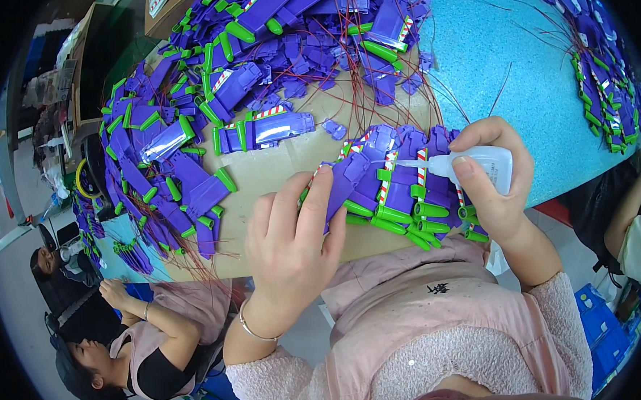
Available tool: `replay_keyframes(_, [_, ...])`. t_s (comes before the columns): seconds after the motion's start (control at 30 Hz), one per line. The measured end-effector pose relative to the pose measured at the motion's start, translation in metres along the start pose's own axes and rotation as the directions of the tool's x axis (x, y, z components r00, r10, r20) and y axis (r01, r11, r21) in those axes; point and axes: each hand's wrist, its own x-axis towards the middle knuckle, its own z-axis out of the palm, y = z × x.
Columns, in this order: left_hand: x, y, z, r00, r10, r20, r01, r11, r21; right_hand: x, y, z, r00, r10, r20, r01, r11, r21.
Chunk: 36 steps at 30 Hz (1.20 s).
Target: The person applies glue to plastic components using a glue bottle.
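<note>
My left hand [287, 234] grips a purple plastic piece [347, 180] between thumb and fingers, over the near edge of the table. In my right hand [505, 194] is a small white squeeze bottle [494, 168], lying on its side. Its thin nozzle points left toward the purple piece; whether the tip touches anything is hard to see. Beneath both hands lies a row of purple parts [399, 174] with green rounded ends [431, 210] and red-and-white striped strips, overlapping one another.
A large heap of purple and green parts [294, 45] with thin red wires covers the far left of the table [487, 61]. Another pile [604, 76] lies at the far right. A cardboard box [169, 12] stands behind. To my left, a co-worker [154, 339] sits at the same table.
</note>
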Motion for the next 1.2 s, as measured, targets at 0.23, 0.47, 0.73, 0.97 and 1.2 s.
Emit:
replay_keyframes(0.23, [0.000, 0.000, 0.001, 1.000, 0.006, 0.006, -0.006, 1.000, 0.015, -0.001, -0.006, 0.005, 0.993, 0.017, 0.116, -0.013, 0.999, -0.033])
replay_keyframes(0.47, [0.000, 0.001, 0.002, 1.000, 0.011, -0.015, -0.011, 0.999, 0.034, 0.000, -0.006, 0.002, 0.992, -0.043, 0.119, 0.055, 0.993, -0.101])
replay_keyframes(0.73, [-0.003, 0.002, 0.003, 0.983, 0.165, -0.082, -0.140, 0.959, 0.244, 0.000, -0.008, 0.003, 0.997, -0.018, 0.069, 0.020, 0.999, -0.033])
replay_keyframes(0.97, [-0.003, 0.004, 0.005, 0.985, 0.142, -0.103, -0.113, 0.962, 0.248, -0.002, -0.008, 0.000, 0.995, -0.063, 0.078, 0.067, 0.996, -0.059])
replay_keyframes(1.2, [0.014, 0.005, 0.012, 1.000, 0.003, 0.023, 0.001, 0.982, -0.190, -0.003, -0.005, -0.008, 0.997, -0.063, 0.034, 0.063, 0.998, -0.013])
